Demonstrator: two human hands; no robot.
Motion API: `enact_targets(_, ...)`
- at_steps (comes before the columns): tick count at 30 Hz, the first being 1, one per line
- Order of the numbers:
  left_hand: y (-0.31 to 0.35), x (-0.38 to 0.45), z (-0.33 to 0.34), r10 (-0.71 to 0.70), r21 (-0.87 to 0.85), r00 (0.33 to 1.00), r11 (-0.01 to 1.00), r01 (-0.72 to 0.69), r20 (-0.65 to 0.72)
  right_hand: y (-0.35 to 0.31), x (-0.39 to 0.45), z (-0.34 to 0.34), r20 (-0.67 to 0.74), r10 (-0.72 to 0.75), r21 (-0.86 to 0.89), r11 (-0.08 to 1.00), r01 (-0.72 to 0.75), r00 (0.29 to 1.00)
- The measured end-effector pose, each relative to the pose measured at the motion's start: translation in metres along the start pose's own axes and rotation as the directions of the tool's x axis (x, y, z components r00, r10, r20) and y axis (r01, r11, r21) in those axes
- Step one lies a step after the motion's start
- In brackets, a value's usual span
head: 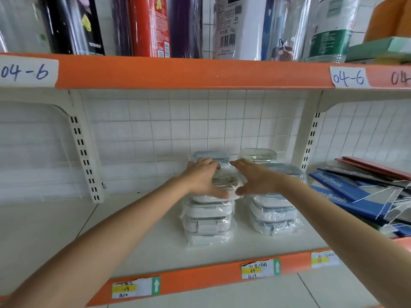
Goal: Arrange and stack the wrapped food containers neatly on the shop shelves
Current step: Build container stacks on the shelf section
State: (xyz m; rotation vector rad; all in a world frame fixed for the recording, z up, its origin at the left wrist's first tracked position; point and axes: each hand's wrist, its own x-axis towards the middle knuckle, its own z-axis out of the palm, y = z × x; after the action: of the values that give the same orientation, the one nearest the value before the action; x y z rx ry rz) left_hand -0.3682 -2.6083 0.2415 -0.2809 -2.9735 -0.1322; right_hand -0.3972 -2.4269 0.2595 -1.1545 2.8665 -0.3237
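On the white shelf [138,247], the top wrapped container [224,182] of the left stack [208,221] was held from both sides by the left hand [203,177] and the right hand [255,177], the fingers curled around its edges. A second stack [274,214] was placed just beside it, and blue notebooks [347,196] were seen further right.

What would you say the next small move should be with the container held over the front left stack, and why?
Probably lower it squarely onto the front left stack and let go. Both the left hand and right hand hold the top wrapped container by its sides, directly over that stack, apparently just at its top. The neighbouring right stack looks a little lower, so squaring the edges matters.
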Motion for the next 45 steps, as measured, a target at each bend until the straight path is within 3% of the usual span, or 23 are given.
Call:
enact_targets(5,-0.019,-0.014,-0.004,0.015,-0.043,1.000,0.999,-0.014,0.019,-0.009,0.010,0.012,0.020,-0.041,-0.033,0.999,0.041,0.999)
enact_targets(10,-0.044,-0.037,-0.008,-0.079,-0.206,0.997,0.975,0.079,0.008,-0.019,0.017,0.015,-0.020,-0.059,-0.023,0.998,0.059,0.998)
enact_targets(15,-0.064,-0.059,0.000,-0.179,-0.354,0.980,0.914,0.197,0.082,-0.022,0.020,0.018,-0.022,-0.056,-0.064,0.996,0.055,0.998)
enact_targets(18,-0.065,-0.067,0.003,-0.256,-0.472,0.960,0.836,0.280,0.116,-0.023,0.019,0.018,-0.022,-0.044,-0.083,0.996,0.042,0.999)
enact_targets(20,-0.066,-0.070,0.009,-0.288,-0.527,0.929,0.766,0.369,0.232,-0.023,0.018,0.021,-0.020,-0.041,-0.085,0.996,0.039,0.999)
enact_targets(23,-0.056,-0.074,0.021,-0.201,-0.671,0.874,0.573,0.471,0.442,-0.024,0.016,0.023,-0.022,-0.038,-0.107,0.994,0.036,0.999)
enact_targets(26,-0.046,-0.073,0.029,-0.172,-0.741,0.864,0.452,0.497,0.474,-0.022,0.015,0.022,-0.023,-0.030,-0.119,0.993,0.027,0.999)
enact_targets(29,-0.039,-0.069,0.030,-0.156,-0.778,0.872,0.400,0.485,0.464,-0.018,0.014,0.017,-0.004,-0.009,-0.119,0.993,0.008,1.000)
enact_targets(39,-0.033,-0.069,0.031,-0.185,-0.748,0.860,0.431,0.505,0.475,-0.018,0.010,0.013,0.020,-0.013,-0.097,0.995,0.015,1.000)
enact_targets(45,-0.042,-0.074,0.016,-0.211,-0.590,0.884,0.677,0.441,0.418,-0.032,0.010,0.004,0.018,-0.078,-0.181,0.980,0.080,0.997)
